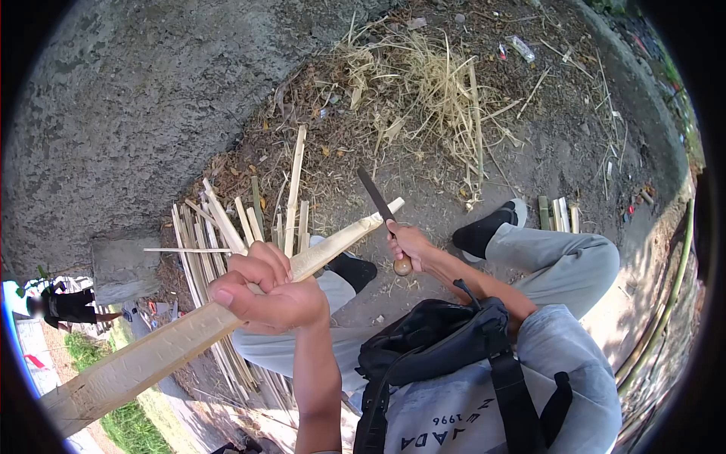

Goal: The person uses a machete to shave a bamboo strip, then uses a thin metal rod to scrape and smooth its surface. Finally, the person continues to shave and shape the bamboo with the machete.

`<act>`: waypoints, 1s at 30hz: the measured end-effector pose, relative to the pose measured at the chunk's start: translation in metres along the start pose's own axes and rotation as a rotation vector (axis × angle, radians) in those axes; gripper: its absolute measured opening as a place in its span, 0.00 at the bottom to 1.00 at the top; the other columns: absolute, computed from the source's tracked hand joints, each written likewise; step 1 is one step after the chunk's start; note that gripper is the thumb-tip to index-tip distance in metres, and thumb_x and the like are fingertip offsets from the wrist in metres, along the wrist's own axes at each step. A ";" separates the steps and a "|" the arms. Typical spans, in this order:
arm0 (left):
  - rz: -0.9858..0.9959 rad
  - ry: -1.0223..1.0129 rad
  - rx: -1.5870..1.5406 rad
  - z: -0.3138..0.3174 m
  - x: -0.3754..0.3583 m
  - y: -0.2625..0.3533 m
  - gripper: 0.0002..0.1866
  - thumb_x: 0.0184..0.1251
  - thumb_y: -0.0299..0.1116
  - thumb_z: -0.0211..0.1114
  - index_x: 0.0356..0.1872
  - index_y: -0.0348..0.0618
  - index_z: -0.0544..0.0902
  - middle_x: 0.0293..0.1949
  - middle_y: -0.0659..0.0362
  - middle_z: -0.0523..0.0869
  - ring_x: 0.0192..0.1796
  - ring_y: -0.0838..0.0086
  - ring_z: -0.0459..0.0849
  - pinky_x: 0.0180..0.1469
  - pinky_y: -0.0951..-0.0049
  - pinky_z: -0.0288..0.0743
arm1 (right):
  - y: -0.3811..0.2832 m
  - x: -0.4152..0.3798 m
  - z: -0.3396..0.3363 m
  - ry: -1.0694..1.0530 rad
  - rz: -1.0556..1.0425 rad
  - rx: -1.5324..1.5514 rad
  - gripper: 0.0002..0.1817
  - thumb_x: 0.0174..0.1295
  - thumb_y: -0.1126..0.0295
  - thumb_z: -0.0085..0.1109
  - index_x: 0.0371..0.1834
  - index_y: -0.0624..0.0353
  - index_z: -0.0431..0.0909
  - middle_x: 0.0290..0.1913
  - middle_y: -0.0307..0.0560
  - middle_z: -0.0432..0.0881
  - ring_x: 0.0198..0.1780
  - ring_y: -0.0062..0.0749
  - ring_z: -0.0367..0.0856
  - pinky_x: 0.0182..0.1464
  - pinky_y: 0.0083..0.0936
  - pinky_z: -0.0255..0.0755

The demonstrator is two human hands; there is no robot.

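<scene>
My left hand point(274, 291) is wrapped round a long pale split length of bamboo point(151, 349), which runs from the lower left up to its narrow end near the middle of the view. The fingers of my right hand point(406, 244) close round the handle of a long dark-bladed knife point(375, 194). Its rounded wooden butt shows below the fist. The blade points up and to the left, close beside the narrow end of the bamboo.
Bundled pale strips point(203, 265) lie at the left beside a rough grey stone point(151, 113). A heap of shavings point(431, 91) lies ahead. Short pieces point(560, 215) rest beyond my right foot. A black bag point(431, 340) hangs at my chest. A person point(69, 305) is far left.
</scene>
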State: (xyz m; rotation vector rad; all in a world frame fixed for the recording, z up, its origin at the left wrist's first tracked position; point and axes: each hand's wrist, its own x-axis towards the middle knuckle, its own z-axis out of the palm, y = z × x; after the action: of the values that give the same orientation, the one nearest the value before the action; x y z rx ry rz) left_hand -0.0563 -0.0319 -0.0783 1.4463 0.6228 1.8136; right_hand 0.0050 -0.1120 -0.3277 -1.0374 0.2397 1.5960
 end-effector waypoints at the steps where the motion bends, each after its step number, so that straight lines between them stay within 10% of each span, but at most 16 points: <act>1: 0.002 0.004 -0.005 -0.001 0.003 -0.001 0.24 0.77 0.47 0.46 0.19 0.51 0.54 0.15 0.66 0.52 0.14 0.81 0.50 0.17 0.79 0.44 | 0.000 0.004 0.004 0.005 -0.008 0.011 0.21 0.74 0.52 0.47 0.29 0.56 0.66 0.19 0.32 0.62 0.15 0.18 0.58 0.16 0.19 0.55; 30: -0.106 0.070 0.101 -0.008 0.028 -0.011 0.25 0.74 0.44 0.47 0.15 0.52 0.50 0.14 0.67 0.51 0.15 0.80 0.51 0.20 0.76 0.42 | 0.007 -0.012 0.011 -0.169 0.117 0.118 0.21 0.74 0.52 0.47 0.28 0.55 0.65 0.17 0.30 0.60 0.15 0.15 0.57 0.15 0.18 0.53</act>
State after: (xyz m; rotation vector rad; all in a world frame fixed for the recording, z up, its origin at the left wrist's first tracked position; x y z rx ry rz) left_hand -0.0643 -0.0032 -0.0713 1.3923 0.8213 1.7779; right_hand -0.0069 -0.1155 -0.3157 -0.8054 0.2793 1.7432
